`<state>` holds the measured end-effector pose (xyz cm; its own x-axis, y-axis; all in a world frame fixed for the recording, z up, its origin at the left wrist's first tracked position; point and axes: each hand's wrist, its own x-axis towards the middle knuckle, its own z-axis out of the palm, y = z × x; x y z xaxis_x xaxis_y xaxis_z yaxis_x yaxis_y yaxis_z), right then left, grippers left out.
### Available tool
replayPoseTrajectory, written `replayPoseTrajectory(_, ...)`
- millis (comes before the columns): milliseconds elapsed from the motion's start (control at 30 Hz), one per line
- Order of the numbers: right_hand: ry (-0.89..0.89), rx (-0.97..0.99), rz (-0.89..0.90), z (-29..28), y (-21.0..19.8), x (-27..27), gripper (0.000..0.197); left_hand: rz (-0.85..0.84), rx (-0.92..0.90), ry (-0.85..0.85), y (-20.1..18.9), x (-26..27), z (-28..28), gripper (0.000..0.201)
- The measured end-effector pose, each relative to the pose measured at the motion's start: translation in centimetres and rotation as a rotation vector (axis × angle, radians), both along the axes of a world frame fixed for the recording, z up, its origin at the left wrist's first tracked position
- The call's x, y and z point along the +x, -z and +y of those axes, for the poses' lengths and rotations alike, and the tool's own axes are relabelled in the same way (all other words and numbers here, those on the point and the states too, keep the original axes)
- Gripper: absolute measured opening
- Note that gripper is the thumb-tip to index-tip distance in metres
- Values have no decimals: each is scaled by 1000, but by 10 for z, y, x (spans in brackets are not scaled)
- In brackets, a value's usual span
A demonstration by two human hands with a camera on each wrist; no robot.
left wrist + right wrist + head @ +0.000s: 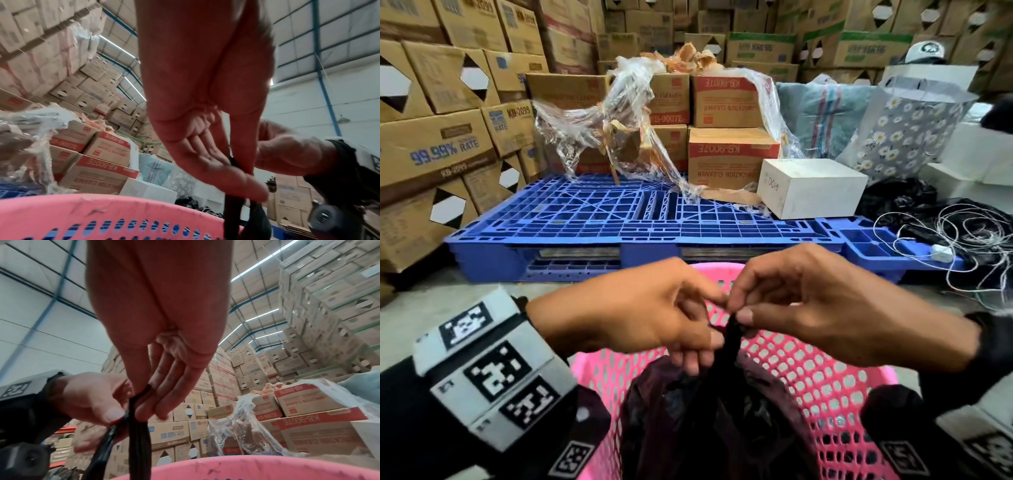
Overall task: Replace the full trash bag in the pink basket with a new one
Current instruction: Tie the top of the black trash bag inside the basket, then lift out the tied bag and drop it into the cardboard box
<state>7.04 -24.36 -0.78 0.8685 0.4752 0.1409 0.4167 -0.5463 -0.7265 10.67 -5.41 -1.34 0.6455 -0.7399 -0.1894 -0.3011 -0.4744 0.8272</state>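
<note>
Both hands meet just above the pink basket (822, 380), and the fingers of each are curled onto the gathered top of the black trash bag (709, 421). On the left hand (640, 308), the thumb and fingertips pinch one twisted black strand of the bag's mouth; in the right wrist view that thumb presses the strand against the side of the forefinger. On the right hand (822, 308), the thumb and forefinger nip a second strand right beside the first, the remaining fingers lying loosely curved below it. The two strands hang down side by side from the fingers into the bag.

Below the hands the bag sits inside the basket, dark and crumpled, filling most of the opening, its neck drawn upward toward the hands. Each wrist carries a grey block with black-and-white square markers (482, 366).

Beyond the basket a blue plastic pallet (619, 219) lies on the concrete floor. On it stand red-and-brown cartons (732, 157), a white box (811, 186) and loose clear plastic wrap (619, 120). To the right, a floral paper bag (907, 133) stands near a tangle of white string (955, 236) over black plastic. Stacked cardboard boxes (438, 150) fill the left side and the back.
</note>
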Motion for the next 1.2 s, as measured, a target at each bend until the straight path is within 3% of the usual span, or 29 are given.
replayPoseTrajectory(133,-52,-127,-20,-8,-6,11,9,-18,126,11,7,18,-10,15)
replayPoseTrajectory(233,51,-325,-204,-34,-9,23,30,9,166,7,6,34,-14,12)
replayPoseTrajectory(267,86,-391,-190,-46,-4,23,40,39,164,-12,7,38,-16,12)
replayPoseTrajectory(467,151,-814,394,-98,47,-27,111,106,223,-208,2,19,-22,17)
replayPoseTrajectory(500,157,-837,427,-102,50,-33,112,109,239,-251,-4,13,-21,16)
replayPoseTrajectory(633,183,-813,431,-99,37,-35,83,136,259,-406,-40,-7,-21,14)
replayPoseTrajectory(733,208,-784,389,-90,-10,-38,93,163,259,-463,-99,-18,-18,19)
replayPoseTrajectory(800,186,-790,460,-78,-69,-42,101,188,246,-519,-155,-24,-7,18)
replayPoseTrajectory(900,196,-795,489,-54,-157,-42,96,226,208,-617,-243,-34,28,17)
replayPoseTrajectory(1000,232,-790,431,-19,-241,-42,98,263,154,-694,-336,-53,83,22)
replayPoseTrajectory(1100,261,-732,393,18,-296,-44,103,265,63,-790,-409,-74,146,27)
replayPoseTrajectory(1200,255,-726,382,62,-329,-47,122,200,24,-870,-466,-95,209,14)
